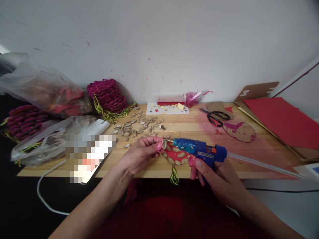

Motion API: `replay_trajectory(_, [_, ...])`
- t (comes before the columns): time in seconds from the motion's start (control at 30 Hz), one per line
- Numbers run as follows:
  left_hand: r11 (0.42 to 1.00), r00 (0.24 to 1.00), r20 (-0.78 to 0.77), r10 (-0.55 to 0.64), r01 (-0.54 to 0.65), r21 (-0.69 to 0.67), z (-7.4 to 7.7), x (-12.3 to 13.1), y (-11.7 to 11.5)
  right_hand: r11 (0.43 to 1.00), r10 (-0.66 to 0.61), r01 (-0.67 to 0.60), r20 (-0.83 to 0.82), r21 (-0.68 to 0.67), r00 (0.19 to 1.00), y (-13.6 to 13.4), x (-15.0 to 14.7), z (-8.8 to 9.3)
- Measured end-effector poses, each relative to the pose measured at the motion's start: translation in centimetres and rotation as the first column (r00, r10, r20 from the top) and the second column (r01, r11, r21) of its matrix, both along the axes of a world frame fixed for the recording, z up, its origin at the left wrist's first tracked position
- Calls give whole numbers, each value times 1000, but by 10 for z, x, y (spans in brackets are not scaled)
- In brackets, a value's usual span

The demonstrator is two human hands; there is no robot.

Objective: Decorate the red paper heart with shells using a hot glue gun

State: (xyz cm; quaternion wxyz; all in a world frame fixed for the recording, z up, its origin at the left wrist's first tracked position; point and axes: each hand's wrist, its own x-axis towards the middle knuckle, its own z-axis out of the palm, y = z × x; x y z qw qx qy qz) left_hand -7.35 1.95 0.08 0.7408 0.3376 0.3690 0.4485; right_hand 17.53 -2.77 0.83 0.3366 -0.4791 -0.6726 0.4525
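Between the fingertips of my left hand (pixel 147 149) is a peanut shell half (pixel 164 144), pinched and raised over the table edge. My right hand (pixel 211 172) wraps round the handle of a blue hot glue gun (pixel 196 149), whose nozzle touches or nearly touches the shell. A long clear glue stick (pixel 254 162) runs out of the gun's back. Below the nozzle lies a red disc (pixel 173 156) with peanut shells around its rim and a green tassel (pixel 174 176) hanging over the table edge. The gun and my hands hide part of the disc.
Loose peanut shells (pixel 139 126) spread behind my left hand. Black scissors (pixel 216 117), a cardboard oval (pixel 239 132) and red sheets (pixel 281 119) lie to the right. At the back stand a pink cup (pixel 191 99) and a purple woven roll (pixel 107 96). Plastic bags (pixel 45 83) and a phone (pixel 92 159) are left.
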Motion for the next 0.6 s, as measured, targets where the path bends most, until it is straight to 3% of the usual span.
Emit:
replay_trajectory(0.3, [1000, 1000, 12, -12, 12, -5, -2, 0, -1, 999, -44, 45, -43, 15, 998, 0, -2, 2])
replay_trajectory(0.5, [1000, 995, 96, 15, -14, -7, -2, 1, 0, 999, 30, -30, -26, -22, 999, -8, 1, 0])
replay_trajectory(0.6, [999, 993, 112, 32, -32, -6, -2, 2, 0, 998, 56, -56, -4, 33, 998, -10, 1, 2])
